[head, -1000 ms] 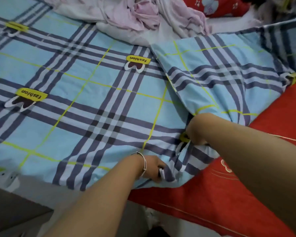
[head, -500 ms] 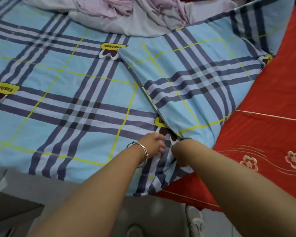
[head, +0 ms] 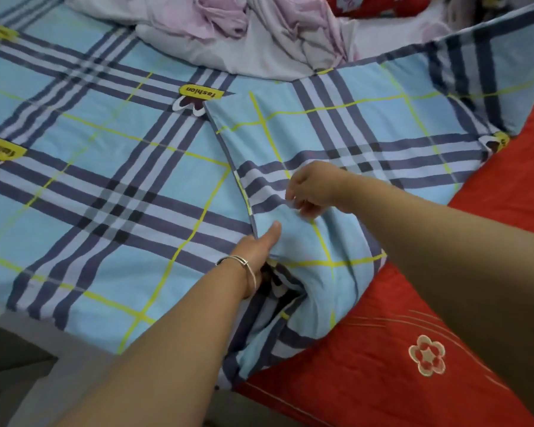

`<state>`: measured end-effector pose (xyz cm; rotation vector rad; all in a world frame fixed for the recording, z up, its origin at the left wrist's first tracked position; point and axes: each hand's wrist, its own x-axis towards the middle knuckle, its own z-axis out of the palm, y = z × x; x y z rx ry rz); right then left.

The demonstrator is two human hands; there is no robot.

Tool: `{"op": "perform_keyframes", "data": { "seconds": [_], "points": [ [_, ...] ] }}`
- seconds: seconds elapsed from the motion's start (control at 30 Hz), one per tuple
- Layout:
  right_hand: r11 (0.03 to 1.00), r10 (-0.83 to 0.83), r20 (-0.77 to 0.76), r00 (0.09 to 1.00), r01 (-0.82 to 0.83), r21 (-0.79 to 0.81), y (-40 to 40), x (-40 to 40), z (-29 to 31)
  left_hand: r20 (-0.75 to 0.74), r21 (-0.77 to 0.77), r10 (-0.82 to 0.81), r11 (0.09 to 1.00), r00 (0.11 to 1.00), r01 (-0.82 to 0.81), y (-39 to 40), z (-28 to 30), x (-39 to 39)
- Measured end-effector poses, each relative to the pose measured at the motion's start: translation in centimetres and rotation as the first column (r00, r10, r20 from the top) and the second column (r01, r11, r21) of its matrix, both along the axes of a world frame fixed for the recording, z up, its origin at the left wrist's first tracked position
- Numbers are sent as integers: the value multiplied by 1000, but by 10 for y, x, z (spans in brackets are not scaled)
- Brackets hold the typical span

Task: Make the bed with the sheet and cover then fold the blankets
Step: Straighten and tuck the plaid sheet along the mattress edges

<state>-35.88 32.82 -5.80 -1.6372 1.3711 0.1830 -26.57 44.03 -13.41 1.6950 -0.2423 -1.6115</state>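
Right hand: fingertips curled together, pinching a ridge of the plaid cover. Left hand: thumb pressed on top, other fingers tucked under the folded-over edge, hidden. Silver bracelet at that wrist. Cover spread left and far; red quilt near right; pink blanket bunched far.

Flat plaid sheet open — crumpled pink bedding blocks beyond.
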Motion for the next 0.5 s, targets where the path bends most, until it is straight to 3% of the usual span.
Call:
{"op": "perform_keyframes", "data": {
  "seconds": [0.07,0.13,0.2,0.4,0.5],
  "points": [
    [903,254,-211,944,-310,-299,-19,6,-10,-34,-34,0,999,999,-1,-1,0,-6],
    [722,433,-400,808,-576,-382,-27,16,-16,-12,-50,13,999,1000,-14,-3,-4,-10],
    [480,525,-559,641,-766,-427,-31,28,-25,84,-51,-16,998,996,21,-5,-9,-13],
    [71,578,-761,296,-947,-314,-47,59,-45,355,-10,-243,965,903,264,-8,-16,-20],
    [-30,524,-828,201,-967,-254,-50,69,-55,448,45,-324,939,833,341,-6,-16,-19]
  ]
}}
